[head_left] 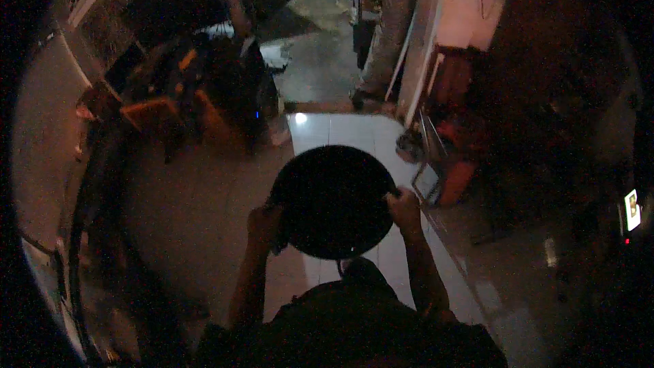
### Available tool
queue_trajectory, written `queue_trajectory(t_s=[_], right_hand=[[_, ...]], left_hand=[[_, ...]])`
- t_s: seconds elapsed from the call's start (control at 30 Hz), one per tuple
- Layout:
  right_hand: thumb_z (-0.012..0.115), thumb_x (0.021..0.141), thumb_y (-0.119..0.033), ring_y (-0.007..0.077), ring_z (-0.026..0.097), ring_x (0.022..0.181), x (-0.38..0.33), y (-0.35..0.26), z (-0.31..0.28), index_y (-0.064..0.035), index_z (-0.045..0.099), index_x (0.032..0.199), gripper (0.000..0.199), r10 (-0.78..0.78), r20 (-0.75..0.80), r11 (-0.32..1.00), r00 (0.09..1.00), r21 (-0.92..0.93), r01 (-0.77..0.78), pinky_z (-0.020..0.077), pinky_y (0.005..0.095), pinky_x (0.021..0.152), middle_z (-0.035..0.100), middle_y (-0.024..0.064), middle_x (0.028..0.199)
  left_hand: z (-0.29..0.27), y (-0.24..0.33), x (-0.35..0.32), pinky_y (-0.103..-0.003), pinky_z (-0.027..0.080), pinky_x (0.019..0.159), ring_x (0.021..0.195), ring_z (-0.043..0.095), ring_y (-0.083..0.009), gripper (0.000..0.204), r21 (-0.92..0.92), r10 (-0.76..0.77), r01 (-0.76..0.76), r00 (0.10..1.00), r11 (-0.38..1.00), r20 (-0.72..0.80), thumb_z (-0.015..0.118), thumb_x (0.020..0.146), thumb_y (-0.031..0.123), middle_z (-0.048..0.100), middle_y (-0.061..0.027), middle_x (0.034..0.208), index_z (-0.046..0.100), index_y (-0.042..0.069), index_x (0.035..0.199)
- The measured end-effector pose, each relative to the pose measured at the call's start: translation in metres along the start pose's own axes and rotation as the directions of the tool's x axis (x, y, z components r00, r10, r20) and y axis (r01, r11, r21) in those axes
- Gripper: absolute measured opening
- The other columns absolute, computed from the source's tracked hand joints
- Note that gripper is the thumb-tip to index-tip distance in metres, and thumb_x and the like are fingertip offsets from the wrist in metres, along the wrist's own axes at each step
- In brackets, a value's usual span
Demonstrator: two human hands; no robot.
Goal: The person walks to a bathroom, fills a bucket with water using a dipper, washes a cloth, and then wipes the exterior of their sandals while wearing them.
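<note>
A wide, round, dark basin [332,202] is held out in front of my body. Its inside is too dark to make out. My left hand [263,223] is closed on the left edge of it, in deep shadow. On the opposite edge, my right hand [405,211] grips with its fingers curled over the rim. Both forearms reach up from the lower edge of the view.
Pale floor tiles [347,129] lead to a doorway with a gathered curtain [390,34]. Dark cluttered furniture [184,75] stands on the left. At right are a red object [455,182] and a small lit screen [632,210]. The room is dim.
</note>
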State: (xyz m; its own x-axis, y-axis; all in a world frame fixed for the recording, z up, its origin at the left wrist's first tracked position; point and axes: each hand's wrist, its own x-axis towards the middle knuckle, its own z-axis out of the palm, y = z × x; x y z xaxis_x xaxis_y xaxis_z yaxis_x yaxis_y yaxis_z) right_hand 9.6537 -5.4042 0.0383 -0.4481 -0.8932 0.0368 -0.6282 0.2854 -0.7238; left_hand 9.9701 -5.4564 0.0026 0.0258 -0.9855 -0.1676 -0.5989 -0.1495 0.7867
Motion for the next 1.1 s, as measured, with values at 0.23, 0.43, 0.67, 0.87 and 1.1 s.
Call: queue_trajectory(t_s=[0.23,0.43,0.67,0.87,1.1], right_hand=[[0.053,0.072,-0.026,0.0363,0.060,0.076,0.308,-0.026,0.101,0.0025,0.061,0.081,0.031,0.032,-0.028,0.999,0.999,0.022,-0.032,0.0456,0.0414,0.072,0.062,0.0212,0.080],[0.053,0.073,-0.026,0.0358,0.060,0.078,0.539,-0.013,0.143,0.0019,0.061,0.083,0.030,0.022,0.005,0.996,1.000,0.088,-0.022,0.0453,0.0406,0.072,0.062,0.0211,0.081],[0.054,0.073,-0.022,0.0309,0.061,0.074,0.808,0.056,0.067,0.0029,0.060,0.085,0.028,0.006,-0.013,0.977,1.000,0.212,-0.003,0.0455,0.0388,0.071,0.062,0.0191,0.078],[0.057,0.073,-0.023,0.0328,0.061,0.075,1.046,0.054,0.117,0.0028,0.060,0.086,0.029,0.013,-0.019,0.998,1.000,0.065,-0.012,0.0454,0.0388,0.069,0.062,0.0202,0.080],[0.059,0.072,-0.025,0.0334,0.061,0.077,1.298,-0.117,0.201,0.0017,0.059,0.092,0.033,0.113,0.068,0.979,0.991,0.161,-0.122,0.0454,0.0391,0.069,0.062,0.0205,0.080]], left_hand=[[0.034,0.051,0.302,-0.037,0.046,0.068,0.075,0.060,-0.0278,0.039,0.012,0.011,-0.010,0.988,1.000,-0.153,0.064,0.074,0.030,0.062,-0.0196,0.082,0.061,-0.003,0.093],[0.110,0.100,0.523,-0.036,0.045,0.067,0.073,0.060,-0.0266,0.039,-0.089,0.099,-0.119,0.973,0.989,-0.206,0.066,0.074,0.030,0.061,-0.0205,0.079,0.060,-0.005,0.089],[0.233,0.316,0.694,-0.034,0.043,0.063,0.067,0.056,-0.0233,0.037,0.036,0.050,-0.045,0.984,0.998,-0.169,0.065,0.075,0.031,0.059,-0.0177,0.075,0.058,-0.005,0.085],[0.277,0.377,0.913,-0.032,0.042,0.060,0.061,0.053,-0.0195,0.030,-0.059,0.129,-0.147,0.962,0.987,-0.240,0.063,0.076,0.025,0.060,-0.0136,0.072,0.060,-0.004,0.083],[0.186,0.424,1.228,-0.028,0.041,0.060,0.064,0.052,-0.0116,0.025,-0.108,0.069,-0.082,0.991,0.991,-0.117,0.062,0.076,0.021,0.060,-0.0085,0.068,0.061,-0.004,0.076]])
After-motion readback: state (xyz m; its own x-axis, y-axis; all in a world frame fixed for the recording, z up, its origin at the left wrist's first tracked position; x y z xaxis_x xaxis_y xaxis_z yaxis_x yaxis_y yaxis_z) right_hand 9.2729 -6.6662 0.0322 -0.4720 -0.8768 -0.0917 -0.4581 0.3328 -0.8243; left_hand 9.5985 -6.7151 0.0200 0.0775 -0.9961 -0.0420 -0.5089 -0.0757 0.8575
